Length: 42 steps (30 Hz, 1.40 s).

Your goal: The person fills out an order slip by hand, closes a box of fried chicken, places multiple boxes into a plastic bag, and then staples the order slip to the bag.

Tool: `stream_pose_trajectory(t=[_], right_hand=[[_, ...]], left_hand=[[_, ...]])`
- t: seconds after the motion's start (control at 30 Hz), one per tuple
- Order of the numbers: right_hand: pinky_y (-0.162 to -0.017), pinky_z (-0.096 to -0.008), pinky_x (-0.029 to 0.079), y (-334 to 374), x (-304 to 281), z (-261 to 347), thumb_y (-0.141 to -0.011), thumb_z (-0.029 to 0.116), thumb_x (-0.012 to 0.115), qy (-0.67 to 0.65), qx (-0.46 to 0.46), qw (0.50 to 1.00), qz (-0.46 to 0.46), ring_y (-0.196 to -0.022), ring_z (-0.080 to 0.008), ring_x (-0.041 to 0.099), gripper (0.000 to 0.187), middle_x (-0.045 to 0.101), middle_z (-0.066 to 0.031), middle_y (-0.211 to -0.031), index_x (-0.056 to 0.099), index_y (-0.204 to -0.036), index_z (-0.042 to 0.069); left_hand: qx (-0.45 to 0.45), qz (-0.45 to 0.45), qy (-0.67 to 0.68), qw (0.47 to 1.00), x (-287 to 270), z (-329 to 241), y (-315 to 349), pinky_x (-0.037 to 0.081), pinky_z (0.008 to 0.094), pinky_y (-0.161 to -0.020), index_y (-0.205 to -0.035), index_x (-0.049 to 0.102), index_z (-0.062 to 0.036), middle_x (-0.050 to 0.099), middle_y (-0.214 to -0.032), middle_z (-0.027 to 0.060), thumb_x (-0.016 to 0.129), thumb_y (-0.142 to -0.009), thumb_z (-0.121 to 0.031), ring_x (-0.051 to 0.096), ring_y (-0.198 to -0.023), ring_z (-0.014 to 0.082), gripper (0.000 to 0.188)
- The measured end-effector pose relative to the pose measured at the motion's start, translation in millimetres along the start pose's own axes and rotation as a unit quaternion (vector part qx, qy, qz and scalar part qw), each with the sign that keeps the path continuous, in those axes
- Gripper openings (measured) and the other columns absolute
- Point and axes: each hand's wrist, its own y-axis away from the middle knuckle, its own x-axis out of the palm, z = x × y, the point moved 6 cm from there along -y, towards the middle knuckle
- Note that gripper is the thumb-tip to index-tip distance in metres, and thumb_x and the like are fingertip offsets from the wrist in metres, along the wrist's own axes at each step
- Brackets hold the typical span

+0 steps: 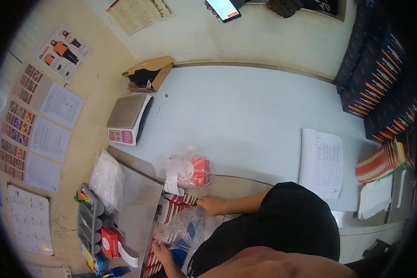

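A crumpled clear plastic bag (186, 226) stretches between my hands, over a row of red-and-white folded packs (177, 206) standing in a narrow space beside the metal counter. My right hand (211, 205) is closed at the bag's upper edge, with its fingers curled. Lower down and nearer to me, my left hand (162, 253) pinches the bag's other edge, close to the packs. Just beyond my right hand, a red box wrapped in clear plastic (199, 172) lies at the table's near edge. A white paper slip (172, 185) hangs from it.
A weighing scale (126, 116) and an open cardboard box (157, 76) stand on the white table (236, 106). White plastic bags (107, 178), a grey organizer (85, 220) and a red box (110, 243) are at left. Papers (326, 162) and dark box stacks (373, 88) stand right.
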Motion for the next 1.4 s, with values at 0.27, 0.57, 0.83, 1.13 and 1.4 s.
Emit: stream_pose_trajectory(t=[0.27,0.57,0.83,1.13,1.4], right_hand=[[-0.082,-0.0402,0.042,-66,-22,122,-0.073,0.012,0.054,0.017,-0.199,0.974,0.111,-0.102,-0.0317,0.049,0.038,0.049,-0.0186,-0.107,0.046,-0.109,0.004],[-0.090,-0.0360,0.039,-22,46,207,-0.080,0.013,0.048,0.037,-0.618,0.783,-0.055,-0.107,-0.0300,0.047,0.036,0.047,-0.0173,-0.119,0.046,-0.114,0.000],[-0.079,-0.0365,0.043,-24,115,25,-0.083,0.022,0.050,-0.072,-0.226,0.900,0.366,-0.089,-0.0261,0.056,0.028,0.058,-0.0164,-0.096,0.054,-0.103,0.003],[-0.070,-0.0351,0.046,-61,-41,15,-0.079,0.023,0.053,-0.177,-0.230,0.954,0.077,-0.078,-0.0258,0.060,0.022,0.062,-0.0112,-0.083,0.060,-0.092,0.006],[-0.069,-0.0320,0.046,-41,-137,-6,-0.081,0.013,0.048,-0.141,-0.123,0.982,-0.036,-0.078,-0.0179,0.059,0.018,0.061,-0.0096,-0.088,0.057,-0.094,0.005]], left_hand=[[-0.036,0.113,-0.199,0.973,-113,27,-45,0.044,0.0393,-0.054,-0.077,0.054,0.0000,0.058,-0.077,0.0160,0.038,-0.086,-0.023,0.057,-0.063,0.0250,0.029],[-0.053,0.044,-0.108,0.992,-41,10,-19,0.044,0.0398,-0.055,-0.077,0.054,-0.0002,0.058,-0.077,0.0164,0.039,-0.085,-0.022,0.057,-0.065,0.0263,0.028],[-0.061,0.083,-0.106,0.989,-9,27,-16,0.044,0.0402,-0.057,-0.077,0.054,-0.0004,0.057,-0.078,0.0167,0.040,-0.084,-0.022,0.057,-0.067,0.0273,0.026],[-0.060,0.120,-0.116,0.984,20,31,-22,0.044,0.0406,-0.058,-0.078,0.054,-0.0006,0.057,-0.078,0.0170,0.041,-0.083,-0.021,0.057,-0.069,0.0286,0.025],[-0.080,0.136,-0.130,0.979,31,47,-22,0.044,0.0410,-0.059,-0.078,0.054,-0.0008,0.057,-0.079,0.0174,0.042,-0.083,-0.021,0.057,-0.070,0.0296,0.024]])
